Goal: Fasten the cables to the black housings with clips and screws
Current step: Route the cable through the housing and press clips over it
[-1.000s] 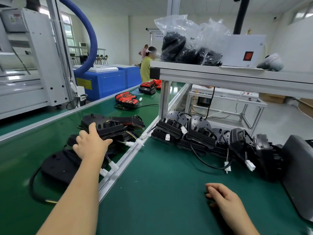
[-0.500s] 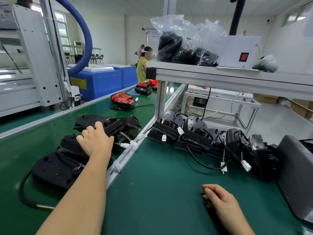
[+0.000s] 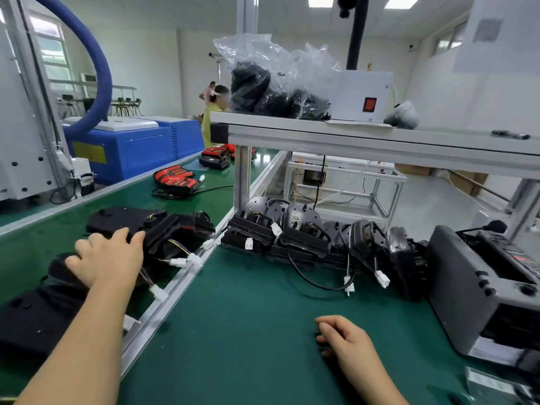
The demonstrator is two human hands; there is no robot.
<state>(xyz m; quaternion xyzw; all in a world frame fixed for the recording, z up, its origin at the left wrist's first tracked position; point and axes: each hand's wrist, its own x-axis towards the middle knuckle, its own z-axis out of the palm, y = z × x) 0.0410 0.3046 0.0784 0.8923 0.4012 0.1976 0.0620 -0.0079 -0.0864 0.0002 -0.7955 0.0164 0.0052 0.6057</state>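
Note:
Several black housings (image 3: 175, 226) with yellow and black cables and white connectors (image 3: 178, 262) lie piled on the green conveyor at the left. My left hand (image 3: 108, 258) rests on top of this pile with its fingers spread over a housing; I cannot see any finger wrapped round it. More black housings (image 3: 304, 235) with loose cables stand in a row under the shelf on the green bench. My right hand (image 3: 344, 337) lies on the bench mat, fingers loosely curled, holding nothing.
A grey machine box (image 3: 479, 290) stands at the right of the bench. An aluminium rail (image 3: 178, 290) divides conveyor and bench. The shelf (image 3: 350, 138) above carries bags of black parts (image 3: 271, 89) and a white box. Red-black units (image 3: 175, 178) lie further along the conveyor.
My left hand has shifted a little towards me and to the right over the housing pile. My right hand has stayed on the mat.

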